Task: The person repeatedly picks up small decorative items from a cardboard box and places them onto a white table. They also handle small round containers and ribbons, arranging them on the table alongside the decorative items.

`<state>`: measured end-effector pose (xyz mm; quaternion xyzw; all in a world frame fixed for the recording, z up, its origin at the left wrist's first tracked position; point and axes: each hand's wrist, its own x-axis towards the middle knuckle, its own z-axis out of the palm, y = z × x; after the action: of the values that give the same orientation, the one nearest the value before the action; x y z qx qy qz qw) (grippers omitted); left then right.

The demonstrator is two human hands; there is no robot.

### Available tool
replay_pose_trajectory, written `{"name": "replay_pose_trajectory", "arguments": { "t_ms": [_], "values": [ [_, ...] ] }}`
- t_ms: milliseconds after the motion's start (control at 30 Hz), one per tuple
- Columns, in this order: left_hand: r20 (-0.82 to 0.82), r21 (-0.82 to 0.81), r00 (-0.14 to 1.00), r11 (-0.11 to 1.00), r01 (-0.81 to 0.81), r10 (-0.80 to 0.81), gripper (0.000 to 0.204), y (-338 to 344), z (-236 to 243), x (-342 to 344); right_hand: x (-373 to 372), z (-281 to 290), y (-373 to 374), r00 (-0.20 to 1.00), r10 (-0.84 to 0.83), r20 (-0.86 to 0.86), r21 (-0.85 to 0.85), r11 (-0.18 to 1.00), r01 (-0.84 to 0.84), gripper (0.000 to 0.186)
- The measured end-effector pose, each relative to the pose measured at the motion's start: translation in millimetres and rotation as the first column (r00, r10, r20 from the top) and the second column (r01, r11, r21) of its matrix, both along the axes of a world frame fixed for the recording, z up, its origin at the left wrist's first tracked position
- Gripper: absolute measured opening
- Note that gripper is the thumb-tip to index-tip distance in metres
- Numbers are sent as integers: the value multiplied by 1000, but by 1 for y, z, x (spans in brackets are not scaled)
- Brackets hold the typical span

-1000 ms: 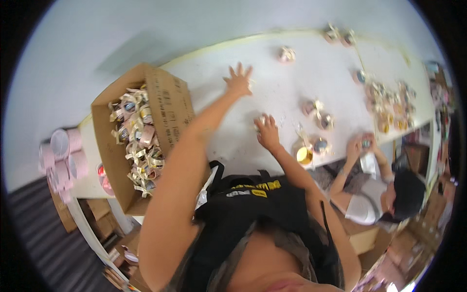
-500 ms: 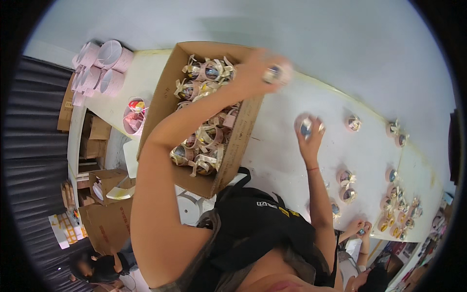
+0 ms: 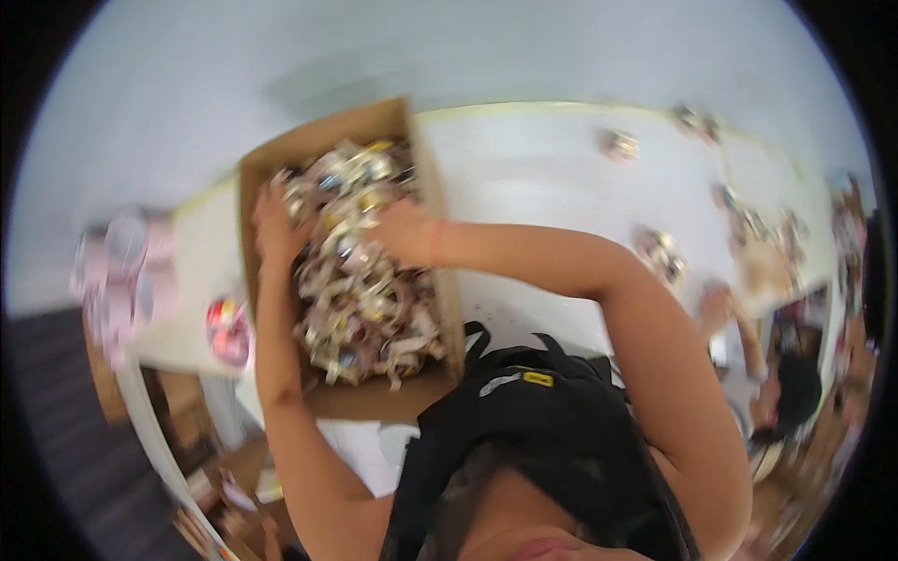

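A brown cardboard box (image 3: 327,404) holds many small pink tubs with clear tops and cream ribbon bows (image 3: 369,313). My left hand (image 3: 279,229) reaches in along the box's left wall, thumb and fingers around the ribboned tubs there. Over the right wall comes my right hand (image 3: 404,232), resting among the tubs near the middle, its fingertips hidden by ribbons. Motion blurs both hands, so I cannot tell whether either grips a tub.
Pink cylindrical tubs (image 3: 126,245) are stacked at the far left, near a pink tub with red and yellow contents (image 3: 227,332). More ribboned tubs (image 3: 660,254) stand on the white table (image 3: 524,178) to the right. A co-worker's hand (image 3: 718,307) is at the right edge.
Both hands, each holding a tub half a second ago, have moved left and down into the box. The view has swung rightward, and the tubs inside now look fuller.
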<state>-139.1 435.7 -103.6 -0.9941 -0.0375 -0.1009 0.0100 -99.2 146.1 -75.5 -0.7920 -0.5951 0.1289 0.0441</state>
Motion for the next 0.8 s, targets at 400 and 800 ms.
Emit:
{"name": "replay_pose_trajectory", "arguments": {
  "t_ms": [400,800],
  "values": [
    [156,-242,755,717,654,-636,59,-312,140,123,-1,-113,-391,43,-986,-161,449,-35,893,68],
    [-326,-419,665,733,535,-672,89,-660,-166,276,-65,-214,-491,3,-917,-399,62,-23,998,71]
  ]
}}
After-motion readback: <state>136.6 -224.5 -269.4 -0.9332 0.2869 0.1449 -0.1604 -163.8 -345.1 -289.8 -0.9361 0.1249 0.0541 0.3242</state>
